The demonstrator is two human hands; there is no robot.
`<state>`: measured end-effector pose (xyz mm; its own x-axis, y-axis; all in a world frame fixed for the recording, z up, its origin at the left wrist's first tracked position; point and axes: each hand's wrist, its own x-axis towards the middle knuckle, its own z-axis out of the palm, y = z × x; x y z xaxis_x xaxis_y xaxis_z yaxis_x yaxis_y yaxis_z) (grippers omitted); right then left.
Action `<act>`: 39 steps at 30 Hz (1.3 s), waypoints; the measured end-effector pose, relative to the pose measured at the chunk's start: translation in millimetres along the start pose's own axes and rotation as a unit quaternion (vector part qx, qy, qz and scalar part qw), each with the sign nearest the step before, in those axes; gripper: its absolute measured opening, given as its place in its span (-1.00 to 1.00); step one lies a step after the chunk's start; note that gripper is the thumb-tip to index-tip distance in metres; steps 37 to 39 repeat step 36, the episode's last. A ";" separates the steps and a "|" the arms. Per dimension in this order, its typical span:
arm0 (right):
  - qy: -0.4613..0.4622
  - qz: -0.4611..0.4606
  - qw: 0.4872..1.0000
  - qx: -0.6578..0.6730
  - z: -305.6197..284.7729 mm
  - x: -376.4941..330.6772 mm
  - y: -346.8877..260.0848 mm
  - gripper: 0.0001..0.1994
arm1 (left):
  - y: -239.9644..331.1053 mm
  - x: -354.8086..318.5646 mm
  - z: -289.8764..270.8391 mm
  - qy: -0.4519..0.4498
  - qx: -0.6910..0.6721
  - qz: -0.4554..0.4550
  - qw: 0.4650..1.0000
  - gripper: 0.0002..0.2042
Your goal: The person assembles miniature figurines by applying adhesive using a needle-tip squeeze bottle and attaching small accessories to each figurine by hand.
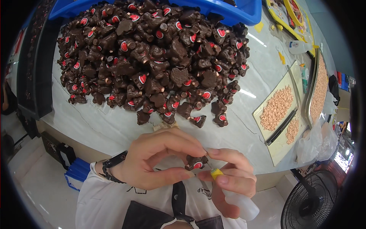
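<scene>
In front of my chest, my left hand [152, 160] pinches a small dark brown figurine [196, 163] with a red oval patch between thumb and fingertips. My right hand [237, 173] grips a translucent white squeeze bottle [248, 209]. Its yellow collar [216, 173] and thin nozzle point at the figurine, with the tip close to or touching its right side; which, I cannot tell. Beyond my hands spreads a big heap of like brown figurines [152, 72], many with red patches and pale pinkish ends.
A blue bin [249, 13] stands behind the heap. On the right, a pale board [274, 152] carries small pinkish pieces [277, 108] and black tweezers [282, 126]. Near it are a second bottle [299, 47], a plastic bag [318, 143] and, below the table, a black fan [309, 204].
</scene>
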<state>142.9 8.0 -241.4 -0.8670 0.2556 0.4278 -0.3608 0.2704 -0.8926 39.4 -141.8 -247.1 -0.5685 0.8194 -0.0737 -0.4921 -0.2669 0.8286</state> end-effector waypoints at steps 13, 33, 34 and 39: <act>-0.004 -0.004 1.000 -0.002 -1.7 2.9 -0.5 -0.40 | -6.5 -0.3 1.8 0.009 -0.060 0.006 0.998 -0.62; 0.094 0.170 0.824 -0.532 -89.7 -7.4 -9.1 -0.81 | -2.8 -14.6 10.5 -0.031 -0.085 -0.001 0.996 -0.73; 0.111 0.165 0.824 -0.531 -95.8 -14.3 3.2 -0.76 | -3.8 -16.5 8.9 -0.036 -0.071 -0.004 0.997 -0.73; 0.143 0.159 0.821 -0.529 -112.7 -25.0 38.7 -0.65 | 3.2 -15.7 3.1 -0.028 -0.104 -0.085 0.990 -0.67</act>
